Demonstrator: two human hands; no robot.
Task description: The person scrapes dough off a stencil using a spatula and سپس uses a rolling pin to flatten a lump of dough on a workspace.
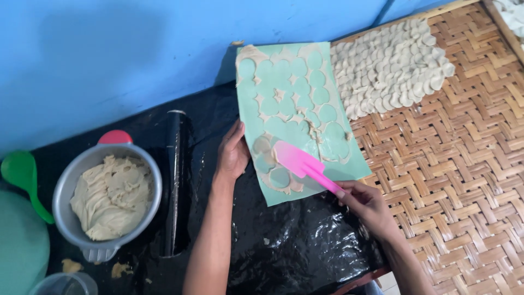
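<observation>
A green mat point(349, 164) lies across a black plastic sheet and a woven tray. Leftover dough webbing point(297, 112) with round cut-out holes covers the mat, and a few dough rounds point(263, 147) remain near its lower end. My left hand point(233, 153) rests flat on the mat's left edge, holding it down. My right hand point(365, 201) grips a pink spatula point(299, 163), whose blade lies on the dough at the mat's lower part.
A woven bamboo tray point(458, 164) on the right carries a heap of cut dough rounds point(390, 65). On the black plastic sheet point(295, 246) stand a grey bowl of dough point(112, 194) and a dark rolling pin point(174, 180). A green spoon point(22, 175) lies far left. Blue wall point(109, 54) behind.
</observation>
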